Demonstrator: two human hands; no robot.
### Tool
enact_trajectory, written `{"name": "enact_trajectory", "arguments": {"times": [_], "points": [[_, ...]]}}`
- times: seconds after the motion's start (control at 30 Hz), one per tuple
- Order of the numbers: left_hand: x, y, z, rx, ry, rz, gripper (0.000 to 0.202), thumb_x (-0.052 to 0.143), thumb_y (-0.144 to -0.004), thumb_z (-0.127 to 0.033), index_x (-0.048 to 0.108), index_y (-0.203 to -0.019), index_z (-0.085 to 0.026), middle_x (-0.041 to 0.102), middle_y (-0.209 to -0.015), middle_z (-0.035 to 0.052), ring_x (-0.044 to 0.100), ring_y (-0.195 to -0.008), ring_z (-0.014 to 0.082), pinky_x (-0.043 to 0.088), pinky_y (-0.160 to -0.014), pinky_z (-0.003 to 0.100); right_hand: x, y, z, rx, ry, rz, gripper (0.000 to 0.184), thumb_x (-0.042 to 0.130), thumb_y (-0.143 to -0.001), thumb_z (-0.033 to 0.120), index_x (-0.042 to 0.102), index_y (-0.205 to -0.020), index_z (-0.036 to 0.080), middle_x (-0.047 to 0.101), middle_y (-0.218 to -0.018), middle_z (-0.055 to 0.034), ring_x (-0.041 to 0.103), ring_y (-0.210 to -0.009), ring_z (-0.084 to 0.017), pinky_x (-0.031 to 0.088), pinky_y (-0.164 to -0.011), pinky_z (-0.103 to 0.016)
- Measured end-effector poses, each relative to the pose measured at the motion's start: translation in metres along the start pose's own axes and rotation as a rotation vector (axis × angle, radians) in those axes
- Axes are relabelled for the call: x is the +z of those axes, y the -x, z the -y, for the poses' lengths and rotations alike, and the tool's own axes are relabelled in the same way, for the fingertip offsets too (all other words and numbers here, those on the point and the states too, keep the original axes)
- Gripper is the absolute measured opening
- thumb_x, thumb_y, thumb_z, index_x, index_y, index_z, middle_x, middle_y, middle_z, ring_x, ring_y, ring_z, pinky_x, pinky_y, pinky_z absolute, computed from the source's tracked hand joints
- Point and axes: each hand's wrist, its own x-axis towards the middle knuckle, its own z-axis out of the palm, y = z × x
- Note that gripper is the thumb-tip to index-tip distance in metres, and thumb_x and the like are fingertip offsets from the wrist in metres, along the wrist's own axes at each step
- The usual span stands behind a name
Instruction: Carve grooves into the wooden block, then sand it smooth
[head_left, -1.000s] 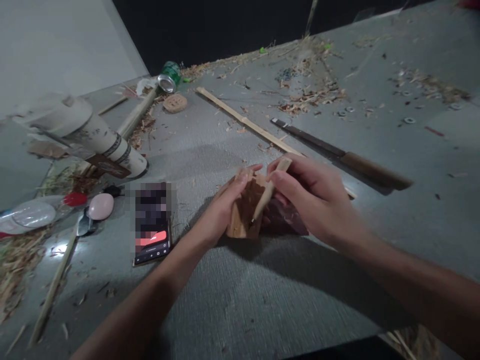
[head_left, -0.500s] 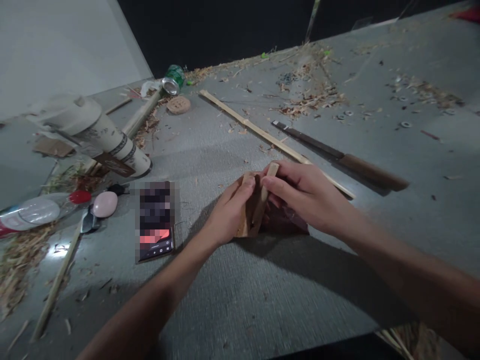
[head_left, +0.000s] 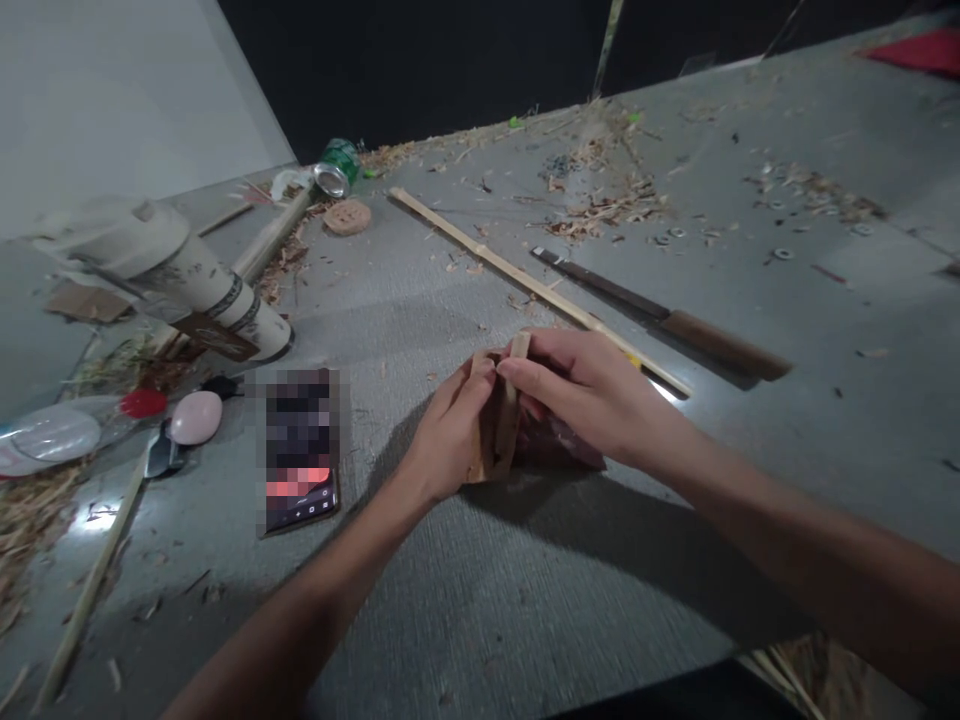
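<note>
A small wooden block is stood on the grey tabletop, just in front of the person. It is gripped by the left hand, whose fingers are curled shut around its near side. A slim pale peg is pinched between the thumb and forefinger of the right hand, which is closed upon it. The peg is held nearly upright against the block's right face.

The step in hand is judged to be the fitting of the peg against the block. A further move would call for the block to be held firm and the peg to be kept in line with it, so that nothing is skewed. A dark reddish piece is half hidden beneath the right hand; what it is cannot be told.

One block, one peg and two hands are counted. Around them are laid:

- one knife with a wooden handle
- one long bamboo strip
- one phone
- one green can
- one round wooden disc
- one pink egg-shaped thing

Wood shavings are scattered over the far side.
</note>
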Motion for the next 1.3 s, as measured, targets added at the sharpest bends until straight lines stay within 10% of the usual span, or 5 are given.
{"name": "enact_trajectory", "arguments": {"times": [0.17,0.7,1.03,1.3], "points": [[0.001,0.001,-0.004,0.008,-0.03,0.016,0.038,0.051,-0.105,-0.054,0.068,-0.113,-0.021,0.077,-0.104,0.0079,0.074,-0.091,0.0251,0.06,-0.076,0.034,0.003,0.001,0.002,0.02,0.009,-0.04,0.042,0.053,-0.106,0.044,0.051,-0.07,0.022,0.054,-0.065,0.0041,0.048,-0.061,-0.012,0.035,-0.058,-0.03],[0.005,0.007,-0.006,0.093,-0.135,-0.016,0.048,0.043,-0.108,-0.059,0.069,-0.126,-0.023,0.073,-0.126,0.0096,0.067,-0.116,0.0266,0.051,-0.103,0.04,0.013,0.007,0.001,0.126,-0.015,-0.169,0.047,0.055,-0.103,0.051,0.044,-0.066,0.023,0.044,-0.062,0.0046,0.04,-0.06,-0.012,0.03,-0.055,-0.031],[-0.001,0.003,-0.003,0.104,-0.127,-0.006,0.042,0.049,-0.106,-0.056,0.072,-0.12,-0.024,0.075,-0.123,0.0082,0.068,-0.115,0.0268,0.052,-0.104,0.038,-0.002,0.004,-0.004,-0.046,-0.104,0.054,0.035,0.055,-0.105,0.039,0.055,-0.075,0.022,0.054,-0.068,0.0048,0.049,-0.061,-0.011,0.038,-0.058,-0.027],[0.006,0.01,-0.004,0.111,-0.092,-0.01,0.043,0.043,-0.109,-0.052,0.068,-0.128,-0.021,0.072,-0.128,0.0105,0.067,-0.117,0.0266,0.051,-0.103,0.04,0.0,0.005,-0.005,0.076,-0.056,0.017,0.047,0.055,-0.104,0.05,0.055,-0.066,0.023,0.053,-0.055,0.005,0.047,-0.048,-0.01,0.035,-0.047,-0.027]]}}
